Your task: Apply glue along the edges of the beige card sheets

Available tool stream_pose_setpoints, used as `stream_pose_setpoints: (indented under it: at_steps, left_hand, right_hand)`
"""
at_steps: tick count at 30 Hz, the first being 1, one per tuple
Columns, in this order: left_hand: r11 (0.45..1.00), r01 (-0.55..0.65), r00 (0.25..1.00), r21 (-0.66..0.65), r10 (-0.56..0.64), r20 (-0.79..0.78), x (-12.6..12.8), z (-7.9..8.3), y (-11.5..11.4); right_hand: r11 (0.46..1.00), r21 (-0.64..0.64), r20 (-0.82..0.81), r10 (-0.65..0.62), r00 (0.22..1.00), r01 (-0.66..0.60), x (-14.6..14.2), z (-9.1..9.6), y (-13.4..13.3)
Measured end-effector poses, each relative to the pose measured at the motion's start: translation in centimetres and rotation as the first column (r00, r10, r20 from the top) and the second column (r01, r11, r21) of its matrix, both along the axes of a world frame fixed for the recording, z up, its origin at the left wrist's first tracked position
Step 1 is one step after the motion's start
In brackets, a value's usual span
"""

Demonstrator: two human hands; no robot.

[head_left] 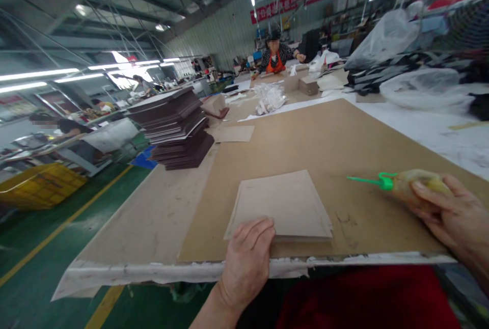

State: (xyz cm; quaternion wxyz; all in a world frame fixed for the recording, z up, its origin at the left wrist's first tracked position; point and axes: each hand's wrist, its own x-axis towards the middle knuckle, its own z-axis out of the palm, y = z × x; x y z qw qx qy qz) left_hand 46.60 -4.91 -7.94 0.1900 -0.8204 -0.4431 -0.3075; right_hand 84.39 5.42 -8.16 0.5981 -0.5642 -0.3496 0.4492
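My left hand lies on the near edge of a small stack of grey-brown card sheets, fingers bent over its front left corner. My right hand is wrapped round a yellowish squeeze bottle with a long green nozzle that points left, a little above the brown cardboard sheet covering the table. The nozzle tip hangs to the right of the card stack, apart from it.
A tall pile of dark brown boards stands at the table's left edge. A loose card sheet and crumpled clear plastic lie further back. A person in an orange apron works at the far end. Plastic-wrapped goods crowd the right.
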Motion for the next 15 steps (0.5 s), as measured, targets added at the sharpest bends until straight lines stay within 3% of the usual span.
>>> stream_pose_setpoints:
  at_steps: [4, 8, 15]
  left_hand:
    - [0.994, -0.041, 0.999, 0.099, 0.039, 0.022, -0.3, 1.1, 0.9]
    - [0.987, -0.04, 0.997, 0.154, 0.05, -0.063, -0.4, 2.9, 2.0]
    - [0.984, -0.057, 0.986, 0.169, 0.082, -0.144, -0.3, 4.8, 3.2]
  right_hand:
    - [1.0, -0.006, -0.12, -0.025, 0.992, 0.025, -0.3, 0.1, 0.2]
    - [0.992, 0.053, -0.201, -0.101, 0.974, 0.114, -0.3, -1.0, 0.9]
    - [0.993, 0.076, -0.228, -0.071, 0.971, 0.09, -0.5, -1.5, 0.8]
